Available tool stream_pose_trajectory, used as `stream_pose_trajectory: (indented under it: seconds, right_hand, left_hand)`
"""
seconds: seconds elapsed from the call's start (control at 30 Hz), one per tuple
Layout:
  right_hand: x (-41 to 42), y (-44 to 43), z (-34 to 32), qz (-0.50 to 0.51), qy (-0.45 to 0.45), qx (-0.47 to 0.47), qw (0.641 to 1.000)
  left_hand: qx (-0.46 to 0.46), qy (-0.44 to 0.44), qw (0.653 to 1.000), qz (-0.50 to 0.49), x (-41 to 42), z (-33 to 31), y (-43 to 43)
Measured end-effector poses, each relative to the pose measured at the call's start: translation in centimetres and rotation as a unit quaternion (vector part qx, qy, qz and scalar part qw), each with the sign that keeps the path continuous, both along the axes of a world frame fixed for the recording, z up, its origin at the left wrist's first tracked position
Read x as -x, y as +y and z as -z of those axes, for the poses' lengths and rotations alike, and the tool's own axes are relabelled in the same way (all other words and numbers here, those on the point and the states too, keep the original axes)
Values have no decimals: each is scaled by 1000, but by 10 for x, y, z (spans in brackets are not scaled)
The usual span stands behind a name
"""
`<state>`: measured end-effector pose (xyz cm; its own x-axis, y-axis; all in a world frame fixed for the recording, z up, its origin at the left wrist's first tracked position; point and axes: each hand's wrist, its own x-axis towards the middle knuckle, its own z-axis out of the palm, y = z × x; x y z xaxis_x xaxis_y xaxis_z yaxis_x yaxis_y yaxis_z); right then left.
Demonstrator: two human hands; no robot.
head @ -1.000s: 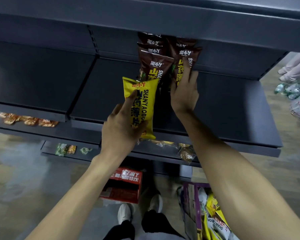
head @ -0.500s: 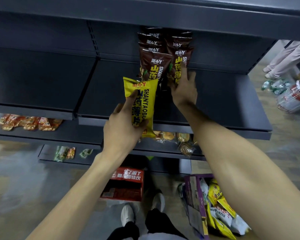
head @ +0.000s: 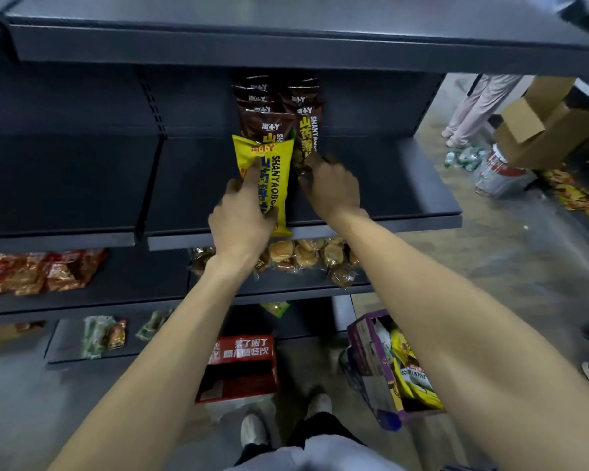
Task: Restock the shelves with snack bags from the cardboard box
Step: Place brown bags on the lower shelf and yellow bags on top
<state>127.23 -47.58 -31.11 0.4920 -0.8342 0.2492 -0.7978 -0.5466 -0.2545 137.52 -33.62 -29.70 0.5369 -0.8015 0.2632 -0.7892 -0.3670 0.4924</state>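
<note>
One glossy yellow snack bag (head: pixel 276 178) centre frame, over grey metal shelf (head: pixel 405 185) | left hand (head: pixel 242 219) wraps its lower half | right hand (head: pixel 330 188) touches brown snack bags (head: pixel 269 120), grip unclear | likely light, slippery; hold mid-body

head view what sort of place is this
Likely a shop aisle: dark grey metal shelving, rows of brown snack bags on it, and a purple cardboard box of bags on the floor.
</note>
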Motion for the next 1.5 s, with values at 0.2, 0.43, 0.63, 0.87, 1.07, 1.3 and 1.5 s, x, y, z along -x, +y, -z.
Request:
stream_pose_trajectory:
  seconds: [0.2, 0.43, 0.63, 0.87, 1.07, 1.3, 1.5]
  right_hand:
    - [21, 42, -41, 2, -69, -41, 997]
    - [68, 97, -74, -16, -81, -20, 996]
    - [106, 110, -111, -36, -99, 8, 994]
    - [129, 107, -172, -65, -94, 66, 991]
    - [132, 96, -231, -85, -112, 127, 982]
    - [119, 69, -261, -98, -118, 138, 978]
    - [92, 32, -269, -84, -108, 147, 980]
  left_hand:
    - [28, -24, 999, -14, 15, -18, 14]
    - [29, -17, 996, -86, 64, -35, 55]
    - [44, -49, 992, -111, 104, -67, 64]
    - [128, -117, 975, -137, 126, -128, 70]
    - [216, -137, 957, -140, 121, -180, 57]
    - [257, -165, 944, -121, 101, -203, 23]
    - [268, -239, 930, -73, 52, -217, -40]
